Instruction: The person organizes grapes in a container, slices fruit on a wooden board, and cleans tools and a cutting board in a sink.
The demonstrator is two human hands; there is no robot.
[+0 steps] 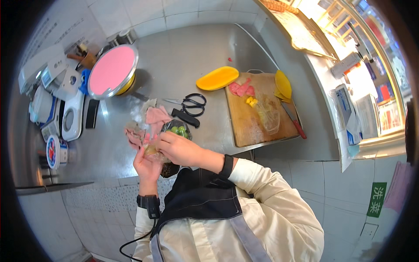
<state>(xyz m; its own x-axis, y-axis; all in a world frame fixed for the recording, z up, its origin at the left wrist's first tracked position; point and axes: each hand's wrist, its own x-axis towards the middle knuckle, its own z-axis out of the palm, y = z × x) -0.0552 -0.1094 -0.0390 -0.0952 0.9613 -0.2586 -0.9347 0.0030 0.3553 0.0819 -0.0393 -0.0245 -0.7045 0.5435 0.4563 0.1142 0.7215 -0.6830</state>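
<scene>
Fingers (pixel 140 156) of left hand (pixel 147 167) curled round yellowish item (pixel 151 150); right hand (pixel 181 149) pinches it.

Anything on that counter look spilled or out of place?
Two small things: a red scrap lies alone on the steel counter, away from the pink pieces on the cutting board; and the red-handled knife juts past the board's right edge.

Yellowish item (pixel 151 150), partly hidden, in clear plastic (pixel 157 157), near a bag (pixel 167 125) of round green fruit (pixel 179 130)
</scene>
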